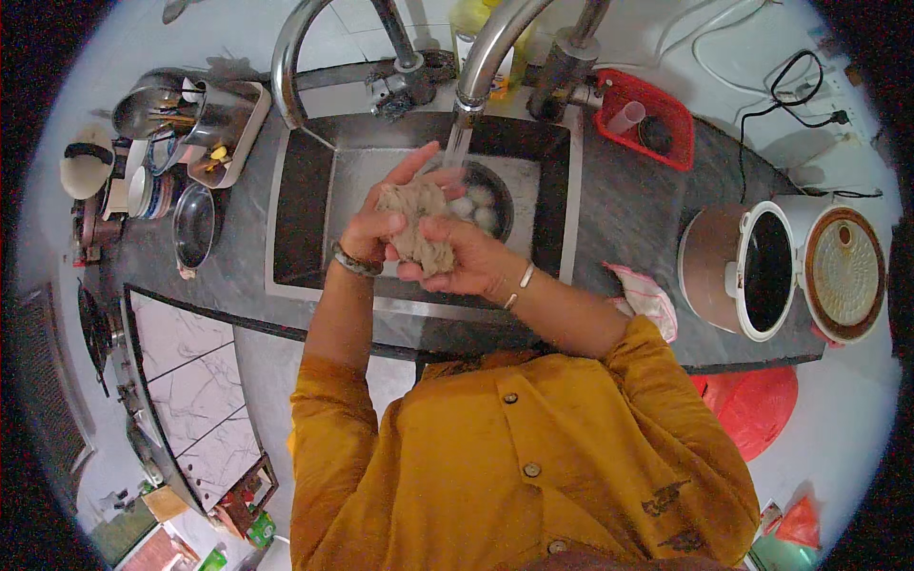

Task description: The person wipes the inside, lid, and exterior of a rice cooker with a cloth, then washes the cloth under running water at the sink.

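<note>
Over the sink [428, 305] I hold a crumpled, wet beige cloth [421, 214] between both hands. My left hand [375, 214] grips its left side, with some fingers stretched up toward the running water. My right hand [464, 250] closes on the lower right part of the cloth. Water [458, 146] pours from the right faucet [493, 50] just beyond my fingers. Below, a dark round bowl [505, 196] holds several pale, egg-like round things [475, 205]; my hands and the cloth hide part of it.
A second faucet [285, 71] arches over the sink's left side. Left on the counter are a dish tray [250, 135] and a glass bowl [194, 227]. To the right stand a red basket [682, 153], a pink-and-white cloth [650, 296] and a rice cooker [714, 268] with its lid raised.
</note>
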`<state>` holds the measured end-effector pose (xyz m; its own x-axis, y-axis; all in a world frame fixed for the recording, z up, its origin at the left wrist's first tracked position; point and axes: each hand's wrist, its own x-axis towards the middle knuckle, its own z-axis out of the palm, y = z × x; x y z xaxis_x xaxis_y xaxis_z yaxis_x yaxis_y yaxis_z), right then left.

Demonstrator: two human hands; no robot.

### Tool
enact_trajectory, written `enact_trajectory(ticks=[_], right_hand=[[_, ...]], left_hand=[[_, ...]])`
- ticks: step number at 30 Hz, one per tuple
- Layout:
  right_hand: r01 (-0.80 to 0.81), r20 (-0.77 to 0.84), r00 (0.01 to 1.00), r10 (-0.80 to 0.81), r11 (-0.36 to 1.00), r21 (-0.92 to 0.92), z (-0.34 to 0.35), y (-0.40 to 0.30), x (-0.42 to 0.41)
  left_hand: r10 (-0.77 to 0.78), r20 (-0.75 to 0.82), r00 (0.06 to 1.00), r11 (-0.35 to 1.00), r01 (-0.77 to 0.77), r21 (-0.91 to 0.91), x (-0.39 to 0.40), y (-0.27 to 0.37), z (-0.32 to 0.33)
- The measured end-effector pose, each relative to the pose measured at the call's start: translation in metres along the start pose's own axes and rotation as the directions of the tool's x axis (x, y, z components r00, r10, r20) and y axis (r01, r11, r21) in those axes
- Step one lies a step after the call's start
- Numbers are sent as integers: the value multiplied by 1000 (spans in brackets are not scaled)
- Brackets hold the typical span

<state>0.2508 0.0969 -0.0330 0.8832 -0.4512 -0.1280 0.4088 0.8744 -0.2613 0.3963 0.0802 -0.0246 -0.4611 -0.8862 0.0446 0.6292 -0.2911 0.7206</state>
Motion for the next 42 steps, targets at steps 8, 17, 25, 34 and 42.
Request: enact_trajectory(ticks=[8,17,25,34,42], right_hand=[[-237,106,968,227,966,99,-7,1,3],[-270,-241,945,221,943,-195,-9,5,7],[98,87,977,-197,47,-994,-97,37,19],[63,219,972,-87,-799,-598,-121,45,8],[-350,-128,906,-404,-540,-765,-179,57,-6]], left_hand=[[16,-88,996,979,2,204,-9,6,-1],[104,-287,952,731,123,671,-5,5,8],[122,-474,872,515,353,781,-6,-44,-23],[220,-629,745,175,604,777,-6,-105,-45],[374,-386,843,-196,479,856,9,-198,-128]])
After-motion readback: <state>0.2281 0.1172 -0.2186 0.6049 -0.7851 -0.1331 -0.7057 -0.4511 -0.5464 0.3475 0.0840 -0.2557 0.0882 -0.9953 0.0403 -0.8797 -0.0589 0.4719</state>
